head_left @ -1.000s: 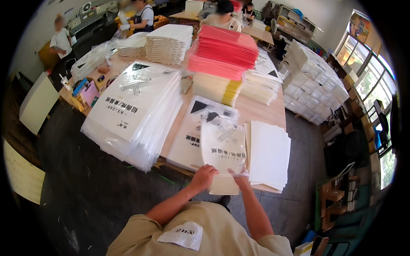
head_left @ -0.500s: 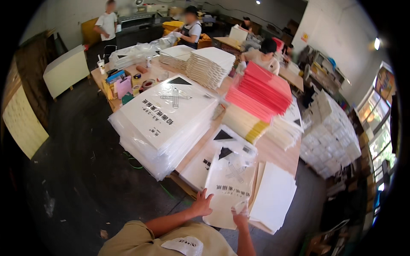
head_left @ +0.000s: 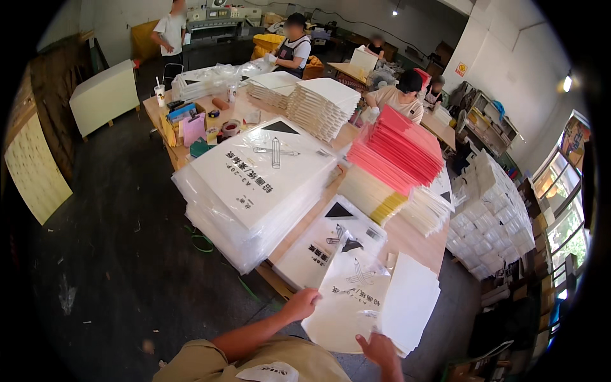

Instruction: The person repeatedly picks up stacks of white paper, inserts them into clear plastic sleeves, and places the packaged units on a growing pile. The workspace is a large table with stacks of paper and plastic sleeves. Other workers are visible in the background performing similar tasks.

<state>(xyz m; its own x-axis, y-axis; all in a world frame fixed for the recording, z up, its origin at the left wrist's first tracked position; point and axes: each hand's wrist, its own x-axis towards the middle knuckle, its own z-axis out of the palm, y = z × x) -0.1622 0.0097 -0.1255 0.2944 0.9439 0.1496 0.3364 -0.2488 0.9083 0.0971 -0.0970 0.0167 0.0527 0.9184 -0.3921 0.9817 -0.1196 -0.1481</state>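
Head view: the left hand (head_left: 301, 305) pinches the left edge of a clear printed sleeve (head_left: 350, 309) at the table's (head_left: 417, 235) near edge; the right hand (head_left: 380, 351), thumb spread, reaches its near-right corner, its grip hard to tell. Best kept flat, edges even. One white paper stack (head_left: 412, 299) right, one red pile (head_left: 398, 149) beyond.

At the near edge of the table (head_left: 417, 234), one left hand (head_left: 301, 305), one right hand (head_left: 380, 352), one printed bag (head_left: 347, 296), two stacks of printed packs (head_left: 254, 175); at the near right corner, one white sheet pile (head_left: 412, 296). Toward the right edge, one red stack (head_left: 398, 149). Beyond the far edge, five co-workers (head_left: 294, 52).
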